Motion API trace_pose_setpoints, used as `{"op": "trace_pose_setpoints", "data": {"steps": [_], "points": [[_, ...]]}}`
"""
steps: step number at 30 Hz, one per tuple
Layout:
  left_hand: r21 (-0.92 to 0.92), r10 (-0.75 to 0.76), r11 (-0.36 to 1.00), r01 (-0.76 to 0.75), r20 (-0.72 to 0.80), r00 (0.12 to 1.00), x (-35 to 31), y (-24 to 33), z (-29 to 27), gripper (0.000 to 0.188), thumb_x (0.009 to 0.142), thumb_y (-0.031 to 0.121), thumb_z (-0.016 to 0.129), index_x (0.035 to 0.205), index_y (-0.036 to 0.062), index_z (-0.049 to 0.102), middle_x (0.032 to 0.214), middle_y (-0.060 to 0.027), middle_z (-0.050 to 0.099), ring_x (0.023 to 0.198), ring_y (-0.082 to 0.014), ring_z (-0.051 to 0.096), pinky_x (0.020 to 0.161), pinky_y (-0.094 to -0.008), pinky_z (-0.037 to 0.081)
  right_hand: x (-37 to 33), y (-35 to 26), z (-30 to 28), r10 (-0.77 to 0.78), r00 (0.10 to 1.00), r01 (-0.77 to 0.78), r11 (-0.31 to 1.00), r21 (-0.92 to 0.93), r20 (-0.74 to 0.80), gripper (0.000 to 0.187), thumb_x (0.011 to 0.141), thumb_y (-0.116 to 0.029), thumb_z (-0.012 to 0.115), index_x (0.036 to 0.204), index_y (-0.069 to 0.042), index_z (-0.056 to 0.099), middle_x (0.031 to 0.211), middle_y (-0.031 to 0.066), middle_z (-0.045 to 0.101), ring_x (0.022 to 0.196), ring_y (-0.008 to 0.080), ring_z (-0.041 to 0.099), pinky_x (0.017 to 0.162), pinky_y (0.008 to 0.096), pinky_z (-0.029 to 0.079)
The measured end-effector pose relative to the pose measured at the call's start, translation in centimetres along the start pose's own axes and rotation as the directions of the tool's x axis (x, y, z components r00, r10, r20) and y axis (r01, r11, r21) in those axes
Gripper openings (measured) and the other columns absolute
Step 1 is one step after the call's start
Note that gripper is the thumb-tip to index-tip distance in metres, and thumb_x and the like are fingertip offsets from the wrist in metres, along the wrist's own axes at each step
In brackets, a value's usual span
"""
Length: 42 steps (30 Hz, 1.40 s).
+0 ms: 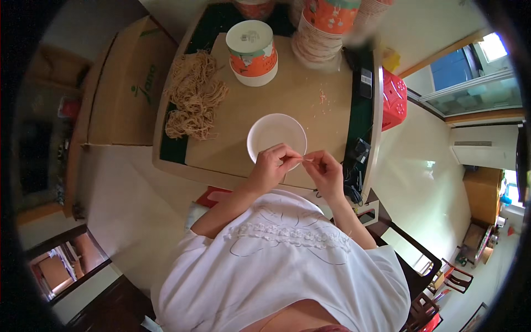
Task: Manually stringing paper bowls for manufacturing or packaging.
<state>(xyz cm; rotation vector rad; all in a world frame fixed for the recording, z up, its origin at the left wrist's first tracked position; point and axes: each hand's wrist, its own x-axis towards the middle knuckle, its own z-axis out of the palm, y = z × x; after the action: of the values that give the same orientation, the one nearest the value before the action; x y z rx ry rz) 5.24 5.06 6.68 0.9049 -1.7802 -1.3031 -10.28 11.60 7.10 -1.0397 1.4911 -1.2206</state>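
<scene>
Over the near rim of a round white bowl (271,131), my left hand (271,167) is closed in a pinch. My right hand (325,170) pinches just beside it, the fingertips of both nearly meeting. A thin pale piece (305,160) shows between the fingertips, too small to name. To the left lies a tangled heap of tan, string-like strands (193,97). Beyond the bowl, an orange and white paper tub (253,61) stands upside down, its pale base facing up.
Stacked paper tubs (318,44) in clear wrapping stand at the far right of the table. Small orange crumbs (323,99) dot the brown board (326,133). A black phone-like device (365,83), an adapter and cables line the right edge. A cardboard box (124,88) stands left.
</scene>
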Motion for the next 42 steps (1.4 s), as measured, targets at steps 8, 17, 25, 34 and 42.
{"op": "trace_pose_setpoints", "data": {"steps": [8,17,25,34,42], "points": [[-0.214,-0.22,0.953,0.216,0.005,0.976,0.3,-3.2,2.3,0.014,0.088,0.011,0.059,0.079,-0.0002,0.06,0.068,-0.0037,0.058,0.061,-0.0084,0.053,0.055,-0.0246,0.044,1.0,2.3,0.8,-0.02,0.995,0.033,0.99,0.134,-0.093,0.006,0.081,0.0,0.065,0.087,-0.001,0.064,0.062,-0.0075,0.042,0.056,0.0017,0.033,0.049,0.0175,0.027],[0.15,-0.127,0.978,0.144,-0.115,0.985,1.9,-9.7,4.6,0.02,0.08,0.018,0.063,0.087,0.0013,0.055,0.083,-0.0128,0.061,0.07,-0.0281,0.059,0.063,-0.0362,0.047,8.2,10.2,-1.4,-0.062,0.987,0.045,0.993,-0.109,-0.151,0.01,0.086,-0.011,0.06,0.088,-0.001,0.062,0.069,-0.0026,0.057,0.063,0.0036,0.047,0.053,0.0188,0.038],[0.204,-0.252,0.95,0.235,0.057,0.966,-0.8,-8.9,2.8,0.069,0.069,0.004,0.068,0.129,0.0037,0.034,0.108,-0.0176,0.056,0.097,-0.0308,0.059,0.082,-0.038,0.049,7.4,11.8,1.4,0.036,0.993,-0.029,0.997,0.067,-0.109,0.009,0.084,-0.004,0.061,0.093,-0.001,0.06,0.087,0.0057,0.064,0.077,0.0131,0.061,0.066,0.0257,0.051],[-0.2,-0.251,0.939,0.279,0.154,0.956,-1.6,-7.4,-1.3,0.058,0.08,-0.004,0.052,0.134,0.0023,0.035,0.127,-0.0075,0.048,0.117,-0.016,0.046,0.097,-0.0314,0.038,6.4,4.6,4.0,-0.21,0.974,0.187,0.957,-0.22,-0.087,0.008,0.08,-0.006,0.064,0.087,-0.004,0.061,0.091,0.0106,0.061,0.078,0.0221,0.064,0.063,0.0299,0.054],[-0.142,-0.353,0.928,0.345,-0.037,0.935,-1.1,-7.3,-1.0,0.031,0.084,0.006,0.063,0.114,-0.001,0.055,0.089,-0.0026,0.064,0.078,-0.0064,0.058,0.068,-0.0221,0.047,5.5,4.5,3.9,-0.275,0.96,0.256,0.938,-0.232,-0.052,0.011,0.08,-0.007,0.063,0.089,-0.003,0.06,0.09,0.0123,0.061,0.076,0.0272,0.064,0.064,0.0323,0.054]]}}
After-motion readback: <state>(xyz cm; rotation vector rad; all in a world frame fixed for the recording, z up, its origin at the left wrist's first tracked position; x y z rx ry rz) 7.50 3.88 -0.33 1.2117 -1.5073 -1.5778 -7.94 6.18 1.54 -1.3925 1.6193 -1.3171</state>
